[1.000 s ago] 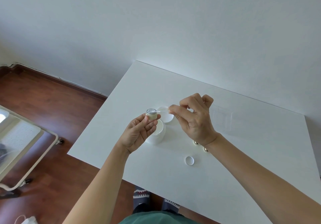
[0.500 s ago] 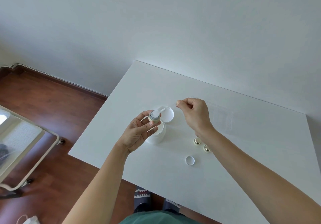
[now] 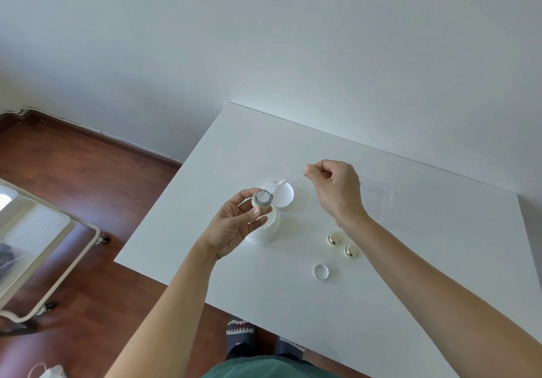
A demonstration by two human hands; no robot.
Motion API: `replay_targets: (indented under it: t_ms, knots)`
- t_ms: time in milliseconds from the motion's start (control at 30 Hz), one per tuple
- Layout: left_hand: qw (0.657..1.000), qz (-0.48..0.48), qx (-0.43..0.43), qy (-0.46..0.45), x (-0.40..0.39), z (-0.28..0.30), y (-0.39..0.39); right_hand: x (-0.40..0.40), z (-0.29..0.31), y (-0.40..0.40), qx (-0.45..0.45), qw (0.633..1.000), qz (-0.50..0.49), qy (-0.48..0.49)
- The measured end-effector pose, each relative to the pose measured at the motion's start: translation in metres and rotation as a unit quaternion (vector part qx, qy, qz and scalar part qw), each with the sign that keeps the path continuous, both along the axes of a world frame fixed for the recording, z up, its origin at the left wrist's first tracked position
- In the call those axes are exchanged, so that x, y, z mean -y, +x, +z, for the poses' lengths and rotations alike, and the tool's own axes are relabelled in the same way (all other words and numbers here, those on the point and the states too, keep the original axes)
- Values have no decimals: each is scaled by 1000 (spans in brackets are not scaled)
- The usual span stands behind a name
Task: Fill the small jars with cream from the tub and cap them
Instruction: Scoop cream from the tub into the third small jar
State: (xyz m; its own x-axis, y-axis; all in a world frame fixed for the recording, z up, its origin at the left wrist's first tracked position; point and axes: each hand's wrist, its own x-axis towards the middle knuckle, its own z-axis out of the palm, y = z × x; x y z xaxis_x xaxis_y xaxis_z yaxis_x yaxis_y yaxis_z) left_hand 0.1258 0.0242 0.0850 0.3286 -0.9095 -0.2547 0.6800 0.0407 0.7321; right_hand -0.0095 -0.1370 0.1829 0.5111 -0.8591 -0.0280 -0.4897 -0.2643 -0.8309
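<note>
Spatula (image 3: 289, 178) now pulled up-right, away from our jar (image 3: 262, 200).
Left hand (image 3: 234, 226) grips the filled jar at centre frame; right hand (image 3: 334, 190) pinches the spatula; capping comes next, we judge.

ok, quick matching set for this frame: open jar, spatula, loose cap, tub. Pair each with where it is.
Things:
1. open jar
2. spatula
3. loose cap
4. tub

Places:
A. lying alone on the table near the front edge
B. pinched in the right hand
C. standing on the table behind the left hand
D. held up in the left hand

Pairs: 1-D, 2-B, 3-A, 4-C
</note>
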Motion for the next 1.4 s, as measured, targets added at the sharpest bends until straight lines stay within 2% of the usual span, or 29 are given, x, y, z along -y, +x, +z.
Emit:
replay_targets:
  t_ms: [333, 533, 700, 867, 1100, 1267, 1400]
  knots:
    - [1000, -7, 3, -5, 2, 4, 2, -2, -3, 1, -15, 1000, 10, -7]
    - [1000, -6, -1, 2, 2, 3, 1, -2, 0, 2, 10, 1000, 10, -6]
    - [1000, -11, 1, 0, 3, 5, 0, -2, -4, 1, -21, 1000, 10, -12]
    - [1000, -2, 2, 1, -2, 3, 5, 6, -8, -1, 1, 1000, -7, 22]
    - [999, 40, 4, 9, -18, -3, 12, 23, -34, 8, 74, 972, -111, 192]
    - [997, 65, 33, 23, -27, -5, 13, 21, -90, 19, 19, 940, -238, 244]
    - [997, 67, 38, 19, -32, -6, 12, 13, -129, 26, -21, 924, -274, 265]
